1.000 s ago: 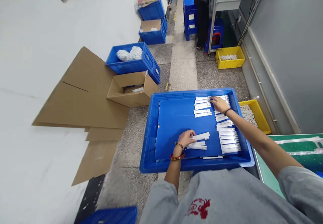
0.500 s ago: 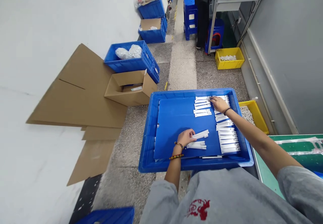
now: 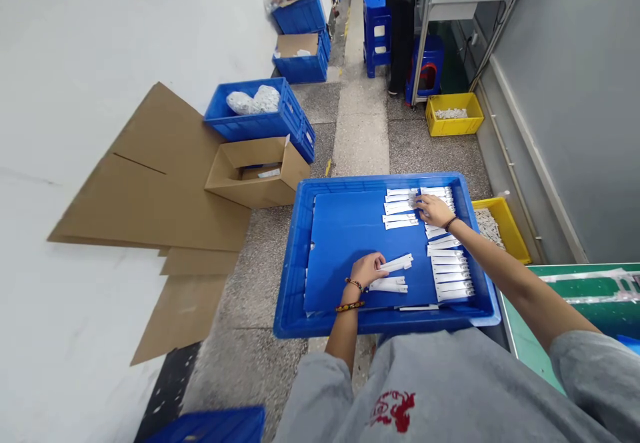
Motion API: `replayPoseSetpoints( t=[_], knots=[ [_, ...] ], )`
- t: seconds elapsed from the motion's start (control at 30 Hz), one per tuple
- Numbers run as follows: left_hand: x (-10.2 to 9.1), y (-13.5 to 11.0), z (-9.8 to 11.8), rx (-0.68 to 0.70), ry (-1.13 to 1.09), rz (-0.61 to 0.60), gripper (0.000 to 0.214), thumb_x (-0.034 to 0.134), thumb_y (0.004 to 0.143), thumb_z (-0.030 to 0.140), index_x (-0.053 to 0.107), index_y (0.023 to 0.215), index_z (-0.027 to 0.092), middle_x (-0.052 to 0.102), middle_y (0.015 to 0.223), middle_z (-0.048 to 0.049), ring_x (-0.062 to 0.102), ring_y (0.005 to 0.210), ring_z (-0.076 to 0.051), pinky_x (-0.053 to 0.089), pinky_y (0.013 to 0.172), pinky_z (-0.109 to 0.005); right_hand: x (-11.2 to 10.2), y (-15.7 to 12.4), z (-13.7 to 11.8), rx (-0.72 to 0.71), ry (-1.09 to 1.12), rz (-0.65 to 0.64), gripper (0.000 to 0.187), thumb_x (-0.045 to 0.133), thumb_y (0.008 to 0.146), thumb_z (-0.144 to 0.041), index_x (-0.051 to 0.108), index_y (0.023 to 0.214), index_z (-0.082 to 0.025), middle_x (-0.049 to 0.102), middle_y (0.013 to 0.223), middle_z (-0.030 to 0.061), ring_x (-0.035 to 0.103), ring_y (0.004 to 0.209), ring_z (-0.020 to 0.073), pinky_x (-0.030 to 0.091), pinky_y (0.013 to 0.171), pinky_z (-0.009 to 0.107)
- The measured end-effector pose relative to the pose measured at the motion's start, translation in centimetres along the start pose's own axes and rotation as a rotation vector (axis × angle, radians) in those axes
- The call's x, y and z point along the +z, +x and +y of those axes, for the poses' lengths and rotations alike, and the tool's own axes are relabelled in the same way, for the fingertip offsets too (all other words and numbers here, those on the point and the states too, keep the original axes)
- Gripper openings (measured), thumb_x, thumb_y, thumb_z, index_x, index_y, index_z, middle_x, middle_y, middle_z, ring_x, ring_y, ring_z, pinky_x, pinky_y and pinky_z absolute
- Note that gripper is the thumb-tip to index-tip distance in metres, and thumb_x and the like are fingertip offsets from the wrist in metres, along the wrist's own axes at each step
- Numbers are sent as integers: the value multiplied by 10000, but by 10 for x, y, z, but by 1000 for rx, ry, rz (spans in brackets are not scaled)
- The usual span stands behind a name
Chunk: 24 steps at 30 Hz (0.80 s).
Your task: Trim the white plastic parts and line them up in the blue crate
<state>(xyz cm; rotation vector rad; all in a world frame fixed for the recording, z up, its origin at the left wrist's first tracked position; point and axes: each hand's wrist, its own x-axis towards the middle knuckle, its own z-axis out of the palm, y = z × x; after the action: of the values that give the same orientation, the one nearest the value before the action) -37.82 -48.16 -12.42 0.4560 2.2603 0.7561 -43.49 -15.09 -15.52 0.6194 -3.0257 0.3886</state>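
Observation:
A blue plastic tray [image 3: 286, 276] in front of me holds a flat blue sheet [image 3: 345, 230] with thin white strips laid on it. My left hand [image 3: 367, 270] is closed on a few white strips [image 3: 397, 263], just above several loose ones [image 3: 389, 285]. At the far right of the tray, my right hand [image 3: 434, 210] has its fingers bent at the inner ends of a short column of white strips [image 3: 399, 208]. They look closed on a strip end, partly hidden by the fingers. A longer column of strips [image 3: 453, 276] runs below my right wrist.
Left of the tray stand an open cardboard box [image 3: 280, 193], a blue crate with wrapped bundles [image 3: 245, 126] and flat cardboard sheets [image 3: 170, 183]. Yellow bins [image 3: 455, 126] are along the right wall. A green table [image 3: 570, 296] is close on my right. Another person's legs [image 3: 401, 36] stand ahead.
My right hand has moved slightly towards me along the short column of strips. My left hand keeps its strips in nearly the same place.

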Motion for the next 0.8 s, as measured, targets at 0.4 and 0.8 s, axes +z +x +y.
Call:
replayPoseSetpoints(
  t=[0.4,0.8],
  knots=[
    [-2,-2,2,-4,5,6,242,778,692,274,656,893,217,659,774,38,597,736,-128,385,633,-232,3,1,0,70,-13,65,306,593,894,-185,636,1194,-146,602,1302,133,529,1211,284,422,1019,460],
    [-2,-1,2,3,-3,9,247,788,686,286,660,885,215,654,768,42,592,720,-123,381,634,-237,-1,12,3,53,-16,52,426,492,842,-61,655,1231,-121,620,1317,176,499,1275,312,388,1070,478]
  ],
)
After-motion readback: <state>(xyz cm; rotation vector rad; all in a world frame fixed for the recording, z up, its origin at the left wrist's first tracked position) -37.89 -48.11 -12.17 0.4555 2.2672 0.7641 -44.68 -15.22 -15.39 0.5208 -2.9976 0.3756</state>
